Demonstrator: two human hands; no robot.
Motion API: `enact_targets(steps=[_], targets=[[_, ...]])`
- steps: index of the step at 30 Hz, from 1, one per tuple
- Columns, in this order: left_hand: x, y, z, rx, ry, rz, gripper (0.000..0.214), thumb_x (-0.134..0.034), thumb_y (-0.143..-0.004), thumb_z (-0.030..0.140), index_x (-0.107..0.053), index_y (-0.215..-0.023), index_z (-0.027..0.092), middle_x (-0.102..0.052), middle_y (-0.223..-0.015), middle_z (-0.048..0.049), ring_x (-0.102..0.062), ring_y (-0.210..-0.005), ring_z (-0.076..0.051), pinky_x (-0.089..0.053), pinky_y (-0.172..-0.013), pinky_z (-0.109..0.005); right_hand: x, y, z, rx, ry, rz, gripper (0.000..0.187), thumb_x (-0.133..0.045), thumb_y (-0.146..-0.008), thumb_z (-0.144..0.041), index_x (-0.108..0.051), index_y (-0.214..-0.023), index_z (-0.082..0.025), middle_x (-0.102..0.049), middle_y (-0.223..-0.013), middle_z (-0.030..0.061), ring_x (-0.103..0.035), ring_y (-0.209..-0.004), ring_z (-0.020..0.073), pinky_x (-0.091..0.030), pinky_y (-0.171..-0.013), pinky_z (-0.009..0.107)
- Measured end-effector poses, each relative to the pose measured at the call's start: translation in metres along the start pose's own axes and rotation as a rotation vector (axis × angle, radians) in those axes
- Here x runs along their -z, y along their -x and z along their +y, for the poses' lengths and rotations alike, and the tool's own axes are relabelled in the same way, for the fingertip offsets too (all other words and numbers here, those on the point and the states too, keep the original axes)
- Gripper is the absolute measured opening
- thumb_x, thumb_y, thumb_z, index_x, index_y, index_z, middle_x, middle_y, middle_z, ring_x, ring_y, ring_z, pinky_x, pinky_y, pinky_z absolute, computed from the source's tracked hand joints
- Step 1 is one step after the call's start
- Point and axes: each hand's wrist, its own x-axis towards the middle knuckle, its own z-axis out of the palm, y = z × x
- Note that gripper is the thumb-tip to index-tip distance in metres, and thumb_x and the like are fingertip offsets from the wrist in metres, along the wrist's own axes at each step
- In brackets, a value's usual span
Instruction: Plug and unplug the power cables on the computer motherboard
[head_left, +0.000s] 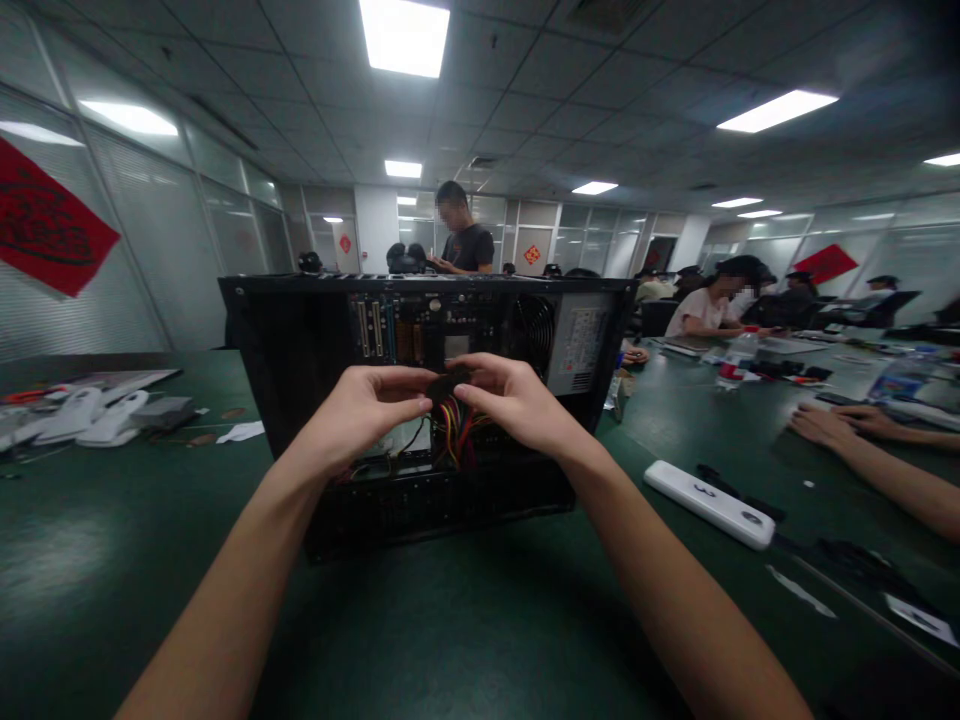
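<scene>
An open black computer case point(442, 490) stands on the green table with its inside facing me. In front of its opening, my left hand point(365, 405) and my right hand point(504, 395) pinch a small dark piece point(445, 386) between thumbs and fingers, one hand on either side. Its exact kind is too dark to make out. Just below it hangs a bundle of red, yellow and black power cables point(456, 432). Behind the hands are the motherboard point(420, 312), a round fan point(533, 322) and the power supply point(581, 345). My fingers hide part of the board.
White plastic devices point(112, 415) and a grey box point(166, 413) lie on the left of the table point(450, 630). On the right are a white numbered bar point(709, 503), a bottle point(739, 357) and another person's hands point(829, 425). One person point(466, 235) stands beyond the case.
</scene>
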Motion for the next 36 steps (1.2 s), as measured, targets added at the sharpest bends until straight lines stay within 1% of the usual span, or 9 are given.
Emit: enact_targets(steps=[3, 7, 12, 15, 18, 21, 27, 32, 36], targets=[[-0.003, 0.003, 0.006, -0.019, 0.087, 0.025, 0.044, -0.080, -0.069, 0.034, -0.074, -0.108, 0.016, -0.076, -0.106, -0.0090, -0.071, -0.099, -0.026, -0.056, -0.094, -0.042, 0.008, 0.005, -0.013, -0.009, -0.029, 0.018, 0.039, -0.064, -0.087, -0.031, -0.063, -0.123, -0.017, -0.071, -0.092, 0.0040, -0.067, -0.084, 0.0170, -0.055, -0.076, 0.029], [-0.008, 0.006, 0.011, -0.062, 0.101, 0.028, 0.037, -0.079, -0.071, 0.031, -0.075, -0.105, 0.017, -0.077, -0.103, -0.0069, -0.072, -0.095, -0.024, -0.058, -0.092, -0.040, 0.013, 0.011, -0.023, -0.001, -0.018, 0.023, 0.040, -0.064, -0.088, -0.030, -0.063, -0.125, -0.017, -0.072, -0.096, 0.0047, -0.068, -0.090, 0.0187, -0.056, -0.080, 0.031], [-0.012, 0.008, 0.012, -0.138, 0.032, 0.031, 0.037, -0.078, -0.074, 0.035, -0.074, -0.106, 0.016, -0.077, -0.103, -0.0078, -0.072, -0.094, -0.025, -0.059, -0.091, -0.040, 0.013, 0.014, -0.025, 0.003, -0.023, 0.006, 0.043, -0.061, -0.090, -0.032, -0.060, -0.132, -0.019, -0.070, -0.113, 0.0063, -0.066, -0.106, 0.0218, -0.054, -0.093, 0.037], [-0.014, 0.008, 0.009, -0.170, 0.000, 0.058, 0.038, -0.078, -0.075, 0.037, -0.074, -0.106, 0.016, -0.076, -0.102, -0.0082, -0.072, -0.092, -0.025, -0.059, -0.090, -0.041, 0.013, 0.013, -0.024, 0.011, -0.025, -0.010, 0.045, -0.059, -0.092, -0.032, -0.058, -0.135, -0.019, -0.067, -0.123, 0.0063, -0.062, -0.115, 0.0218, -0.051, -0.099, 0.037], [-0.017, 0.007, 0.007, -0.200, -0.019, 0.087, 0.037, -0.078, -0.075, 0.037, -0.074, -0.105, 0.016, -0.077, -0.100, -0.0075, -0.072, -0.091, -0.024, -0.060, -0.090, -0.040, 0.013, 0.014, -0.024, 0.027, 0.004, -0.003, 0.048, -0.060, -0.091, -0.031, -0.056, -0.137, -0.018, -0.065, -0.127, 0.0068, -0.061, -0.117, 0.0215, -0.050, -0.101, 0.036], [-0.020, 0.006, 0.007, -0.209, -0.019, 0.102, 0.036, -0.078, -0.074, 0.036, -0.074, -0.104, 0.016, -0.077, -0.100, -0.0072, -0.072, -0.090, -0.023, -0.060, -0.089, -0.040, 0.014, 0.014, -0.022, 0.035, 0.022, -0.009, 0.052, -0.063, -0.089, -0.029, -0.054, -0.139, -0.019, -0.065, -0.126, 0.0068, -0.062, -0.112, 0.0219, -0.051, -0.099, 0.038], [-0.025, 0.007, 0.013, -0.161, -0.017, 0.088, 0.036, -0.080, -0.072, 0.036, -0.074, -0.102, 0.016, -0.077, -0.097, -0.0070, -0.073, -0.088, -0.023, -0.060, -0.087, -0.039, 0.014, 0.013, -0.016, 0.022, -0.005, -0.006, 0.052, -0.063, -0.087, -0.028, -0.055, -0.137, -0.016, -0.069, -0.116, 0.0083, -0.064, -0.106, 0.0226, -0.053, -0.094, 0.040], [-0.020, 0.008, 0.018, -0.141, -0.043, 0.066, 0.037, -0.082, -0.069, 0.036, -0.074, -0.100, 0.017, -0.077, -0.094, -0.0061, -0.073, -0.086, -0.023, -0.061, -0.085, -0.038, 0.013, 0.014, -0.019, 0.024, -0.006, -0.018, 0.050, -0.064, -0.087, -0.028, -0.057, -0.135, -0.016, -0.069, -0.114, 0.0078, -0.064, -0.105, 0.0224, -0.053, -0.092, 0.039], [-0.015, 0.010, 0.022, -0.135, -0.057, 0.029, 0.038, -0.083, -0.067, 0.037, -0.074, -0.098, 0.016, -0.077, -0.092, -0.0058, -0.073, -0.084, -0.023, -0.062, -0.083, -0.038, 0.014, 0.016, -0.025, 0.010, 0.033, -0.045, 0.051, -0.064, -0.087, -0.028, -0.056, -0.135, -0.014, -0.069, -0.106, 0.0072, -0.064, -0.101, 0.0228, -0.054, -0.089, 0.039]])
